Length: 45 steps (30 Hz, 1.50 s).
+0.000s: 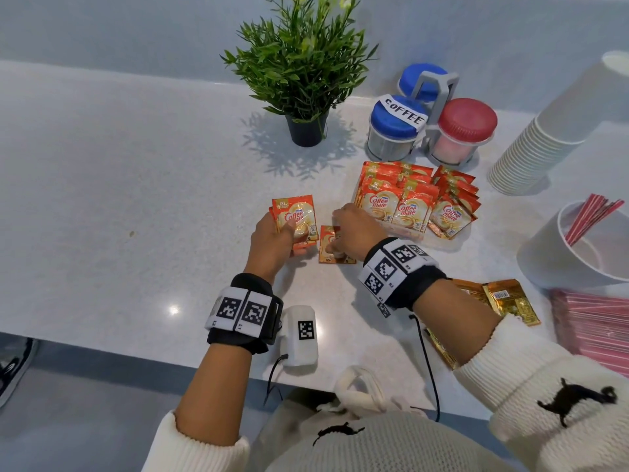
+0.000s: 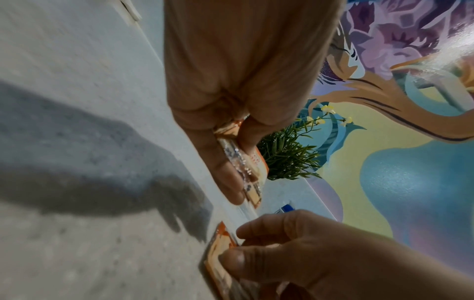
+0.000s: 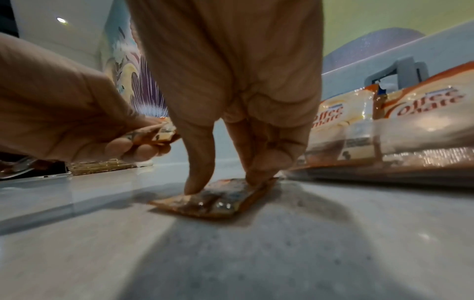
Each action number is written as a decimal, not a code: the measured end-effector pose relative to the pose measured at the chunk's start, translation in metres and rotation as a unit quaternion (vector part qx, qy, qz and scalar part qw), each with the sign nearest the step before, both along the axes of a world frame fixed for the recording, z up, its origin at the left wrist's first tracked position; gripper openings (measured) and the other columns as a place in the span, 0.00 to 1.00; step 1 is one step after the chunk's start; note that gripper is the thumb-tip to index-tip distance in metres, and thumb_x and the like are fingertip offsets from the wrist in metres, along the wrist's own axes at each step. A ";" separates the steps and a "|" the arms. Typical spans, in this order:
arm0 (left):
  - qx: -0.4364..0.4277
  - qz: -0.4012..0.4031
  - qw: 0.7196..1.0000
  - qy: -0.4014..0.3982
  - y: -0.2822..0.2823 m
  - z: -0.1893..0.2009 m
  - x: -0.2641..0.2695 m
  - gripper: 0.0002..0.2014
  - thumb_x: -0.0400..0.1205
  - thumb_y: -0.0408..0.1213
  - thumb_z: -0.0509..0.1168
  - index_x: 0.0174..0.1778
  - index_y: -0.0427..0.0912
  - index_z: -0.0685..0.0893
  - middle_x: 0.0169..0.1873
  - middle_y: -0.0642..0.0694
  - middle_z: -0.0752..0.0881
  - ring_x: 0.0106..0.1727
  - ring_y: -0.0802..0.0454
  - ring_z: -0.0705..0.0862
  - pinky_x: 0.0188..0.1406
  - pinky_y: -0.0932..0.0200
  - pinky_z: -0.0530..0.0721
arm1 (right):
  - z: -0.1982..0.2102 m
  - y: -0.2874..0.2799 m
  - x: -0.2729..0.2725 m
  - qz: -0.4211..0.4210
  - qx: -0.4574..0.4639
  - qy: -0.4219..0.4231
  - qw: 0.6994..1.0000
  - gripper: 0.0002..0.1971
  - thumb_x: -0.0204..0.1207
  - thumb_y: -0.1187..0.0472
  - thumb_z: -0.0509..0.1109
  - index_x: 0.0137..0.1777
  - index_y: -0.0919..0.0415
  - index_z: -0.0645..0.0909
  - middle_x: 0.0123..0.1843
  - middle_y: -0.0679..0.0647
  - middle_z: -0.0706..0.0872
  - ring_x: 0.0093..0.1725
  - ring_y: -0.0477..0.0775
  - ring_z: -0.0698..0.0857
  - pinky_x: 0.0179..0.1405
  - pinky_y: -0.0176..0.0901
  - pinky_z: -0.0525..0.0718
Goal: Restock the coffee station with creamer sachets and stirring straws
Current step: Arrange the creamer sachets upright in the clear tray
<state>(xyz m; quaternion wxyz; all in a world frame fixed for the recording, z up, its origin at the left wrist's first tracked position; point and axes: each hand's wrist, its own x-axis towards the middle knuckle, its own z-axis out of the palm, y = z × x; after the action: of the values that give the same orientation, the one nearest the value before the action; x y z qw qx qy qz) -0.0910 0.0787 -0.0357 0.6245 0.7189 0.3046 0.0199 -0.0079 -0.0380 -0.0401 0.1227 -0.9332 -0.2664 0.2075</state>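
Note:
My left hand (image 1: 287, 233) grips a small stack of orange creamer sachets (image 1: 297, 212), thumb across the top one; in the left wrist view the stack (image 2: 250, 170) shows edge-on between thumb and fingers. One more creamer sachet (image 1: 328, 255) lies flat on the white counter. My right hand (image 3: 225, 182) pinches this flat sachet (image 3: 218, 203) between thumb and fingertips. Several more sachets (image 1: 408, 206) stand in rows in a clear tray (image 1: 442, 245) just right of my right hand. Red stirring straws (image 1: 592, 216) lean in a white cup (image 1: 558, 264) at far right.
A potted plant (image 1: 306, 80) and a caddy of lidded jars (image 1: 439, 97) labelled COFFEE stand at the back. Stacked paper cups (image 1: 531, 155) lie on the right. Gold sachets (image 1: 510, 299) and a pink straw pack (image 1: 592, 321) sit near my right forearm. A white marker device (image 1: 301, 335) rests near the front edge.

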 end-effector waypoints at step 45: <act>0.178 -0.302 0.929 -0.119 -0.133 0.029 0.109 0.17 0.82 0.35 0.65 0.66 0.38 0.74 0.65 0.41 0.79 0.65 0.47 0.78 0.58 0.61 0.74 | 0.050 -0.166 0.045 -0.344 0.358 -0.045 0.867 0.06 0.68 0.69 0.75 0.40 0.60 0.81 0.35 0.55 0.83 0.31 0.47 0.79 0.36 0.41 0.80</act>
<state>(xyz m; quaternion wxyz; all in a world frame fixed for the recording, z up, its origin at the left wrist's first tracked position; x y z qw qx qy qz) 0.0182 -0.0544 -0.0071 0.4948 0.8684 -0.0118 -0.0304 0.0367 -0.2038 0.0094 0.4999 -0.8660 0.0107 0.0004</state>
